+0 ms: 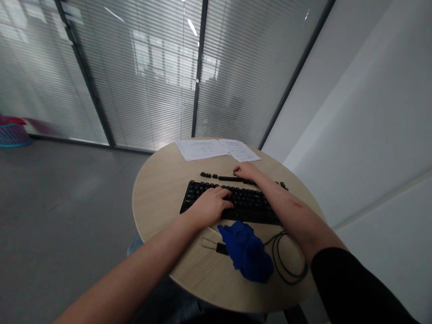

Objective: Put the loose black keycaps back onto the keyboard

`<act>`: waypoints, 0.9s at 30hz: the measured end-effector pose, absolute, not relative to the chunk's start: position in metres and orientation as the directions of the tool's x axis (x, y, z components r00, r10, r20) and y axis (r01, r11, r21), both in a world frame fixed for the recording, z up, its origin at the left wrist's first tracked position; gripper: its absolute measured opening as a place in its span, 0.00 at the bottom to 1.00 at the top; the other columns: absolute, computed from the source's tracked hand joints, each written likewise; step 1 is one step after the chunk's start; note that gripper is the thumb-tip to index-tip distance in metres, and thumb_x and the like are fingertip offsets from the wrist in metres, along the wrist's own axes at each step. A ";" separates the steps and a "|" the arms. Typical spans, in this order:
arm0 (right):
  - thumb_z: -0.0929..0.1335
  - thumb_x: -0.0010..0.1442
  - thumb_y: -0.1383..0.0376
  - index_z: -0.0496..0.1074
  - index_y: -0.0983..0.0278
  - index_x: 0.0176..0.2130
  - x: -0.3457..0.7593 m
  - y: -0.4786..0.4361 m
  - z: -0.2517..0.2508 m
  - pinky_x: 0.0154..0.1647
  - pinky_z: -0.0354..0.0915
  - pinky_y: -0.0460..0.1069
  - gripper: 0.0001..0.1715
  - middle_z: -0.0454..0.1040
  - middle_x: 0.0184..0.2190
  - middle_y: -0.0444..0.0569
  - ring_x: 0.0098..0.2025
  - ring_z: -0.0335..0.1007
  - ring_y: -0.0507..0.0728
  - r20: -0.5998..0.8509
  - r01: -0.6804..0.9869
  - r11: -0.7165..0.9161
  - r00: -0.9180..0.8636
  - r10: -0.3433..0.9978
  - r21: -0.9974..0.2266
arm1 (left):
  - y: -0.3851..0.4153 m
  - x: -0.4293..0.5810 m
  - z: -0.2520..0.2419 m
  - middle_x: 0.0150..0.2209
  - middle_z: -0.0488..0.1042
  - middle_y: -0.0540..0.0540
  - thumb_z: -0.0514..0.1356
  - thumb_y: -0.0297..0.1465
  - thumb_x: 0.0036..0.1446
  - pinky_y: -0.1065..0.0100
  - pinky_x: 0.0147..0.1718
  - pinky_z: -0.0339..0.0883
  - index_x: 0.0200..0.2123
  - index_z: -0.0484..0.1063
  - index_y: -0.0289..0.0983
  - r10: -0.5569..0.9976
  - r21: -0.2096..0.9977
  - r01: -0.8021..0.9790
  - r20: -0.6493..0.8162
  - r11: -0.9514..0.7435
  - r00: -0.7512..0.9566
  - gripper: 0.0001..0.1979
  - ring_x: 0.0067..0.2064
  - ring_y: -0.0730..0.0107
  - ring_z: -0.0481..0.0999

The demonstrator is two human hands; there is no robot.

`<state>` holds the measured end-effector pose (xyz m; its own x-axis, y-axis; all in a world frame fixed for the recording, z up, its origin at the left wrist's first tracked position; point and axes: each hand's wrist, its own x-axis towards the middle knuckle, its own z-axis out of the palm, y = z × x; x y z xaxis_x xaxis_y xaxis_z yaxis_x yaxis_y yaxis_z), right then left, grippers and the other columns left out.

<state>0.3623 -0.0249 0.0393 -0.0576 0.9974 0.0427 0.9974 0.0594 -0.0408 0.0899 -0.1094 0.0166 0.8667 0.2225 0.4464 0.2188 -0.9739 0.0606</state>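
A black keyboard [245, 202] lies across the middle of a round wooden table [158, 189]. My left hand [209, 205] rests on its left half, fingers curled down onto the keys. My right hand [245, 171] reaches past the keyboard's far edge, fingers bent over a row of loose black keycaps [229, 178] lying on the table; whether it pinches one I cannot make out. A crumpled blue cloth [247, 251] sits in front of the keyboard, near my left wrist.
Two sheets of white paper [202, 149] lie at the table's far edge. A coiled black cable [286, 256] and a small keycap puller [211, 243] lie by the cloth. Glass walls with blinds stand behind, a white wall at right, grey floor at left.
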 end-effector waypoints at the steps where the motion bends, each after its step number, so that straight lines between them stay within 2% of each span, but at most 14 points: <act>1: 0.71 0.61 0.63 0.84 0.59 0.45 0.361 -0.025 0.040 0.47 0.68 0.47 0.13 0.84 0.42 0.49 0.44 0.79 0.59 0.054 0.997 0.060 -0.057 0.997 -0.046 | -0.109 0.090 0.016 0.50 0.76 0.41 0.61 0.23 0.59 0.55 0.50 0.69 0.46 0.82 0.43 0.224 0.061 0.220 0.445 -0.974 0.867 0.15 0.50 0.55 0.74; 4: 0.71 0.62 0.63 0.83 0.60 0.48 0.359 -0.029 0.047 0.49 0.67 0.48 0.15 0.84 0.45 0.51 0.47 0.78 0.60 0.097 0.997 0.054 -0.048 0.994 -0.060 | -0.108 0.089 0.015 0.50 0.76 0.41 0.61 0.23 0.59 0.55 0.51 0.68 0.46 0.82 0.43 0.226 0.062 0.221 0.433 -0.973 0.873 0.16 0.50 0.55 0.74; 7: 0.70 0.63 0.63 0.81 0.61 0.51 0.362 -0.052 0.055 0.48 0.68 0.50 0.17 0.83 0.46 0.51 0.45 0.77 0.59 0.232 0.988 0.082 -0.050 0.972 -0.131 | -0.108 0.088 0.013 0.51 0.76 0.41 0.61 0.23 0.59 0.54 0.51 0.69 0.47 0.82 0.44 0.238 0.076 0.228 0.429 -0.971 0.872 0.17 0.50 0.54 0.74; 10: 0.71 0.62 0.63 0.82 0.61 0.45 0.359 -0.101 0.056 0.43 0.68 0.50 0.12 0.83 0.38 0.49 0.36 0.76 0.56 0.398 0.949 0.185 -0.072 0.915 -0.255 | -0.105 0.088 0.012 0.52 0.76 0.41 0.60 0.22 0.58 0.52 0.50 0.69 0.46 0.83 0.44 0.259 0.102 0.240 0.451 -0.966 0.854 0.18 0.50 0.53 0.75; 13: 0.71 0.63 0.64 0.81 0.60 0.40 0.347 -0.159 0.044 0.42 0.69 0.51 0.07 0.82 0.35 0.48 0.37 0.77 0.57 0.483 0.893 0.339 -0.166 0.860 -0.296 | -0.102 0.089 0.011 0.50 0.76 0.41 0.58 0.19 0.56 0.53 0.50 0.70 0.44 0.83 0.44 0.277 0.129 0.246 0.474 -0.961 0.836 0.20 0.49 0.54 0.75; 17: 0.72 0.63 0.65 0.80 0.60 0.38 0.330 -0.203 0.021 0.46 0.69 0.53 0.03 0.82 0.37 0.49 0.41 0.77 0.58 0.535 0.820 0.493 -0.288 0.794 -0.291 | -0.099 0.090 0.010 0.49 0.77 0.42 0.55 0.18 0.54 0.54 0.51 0.71 0.42 0.83 0.42 0.309 0.184 0.249 0.505 -0.951 0.806 0.21 0.49 0.56 0.76; 27: 0.73 0.64 0.63 0.80 0.60 0.36 0.329 -0.196 0.003 0.48 0.66 0.55 0.04 0.84 0.37 0.48 0.41 0.77 0.58 0.555 0.768 0.584 -0.375 0.742 -0.262 | -0.093 0.083 0.016 0.44 0.78 0.45 0.52 0.17 0.52 0.57 0.53 0.72 0.36 0.81 0.40 0.417 0.350 0.257 0.531 -0.901 0.738 0.20 0.49 0.61 0.77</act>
<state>0.3294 -0.1959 0.0033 -0.3751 0.7423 0.5552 0.7682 0.5841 -0.2620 0.0828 -0.0933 0.0160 0.7379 0.4166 0.5311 0.2567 -0.9009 0.3499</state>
